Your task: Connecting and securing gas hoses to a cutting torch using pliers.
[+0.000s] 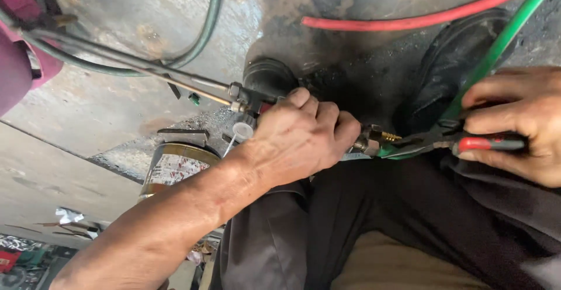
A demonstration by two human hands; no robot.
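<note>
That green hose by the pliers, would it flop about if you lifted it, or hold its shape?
The green hose would probably bend rather than stay rigid: it runs in a gentle curve toward the pliers in the right hand. It looks smooth, so possibly slippery. Being round, it could roll on the floor.

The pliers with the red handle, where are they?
In the head view, the pliers sit at the right, gripped by the right hand, their nose at the brass fitting beside the left hand.
</note>
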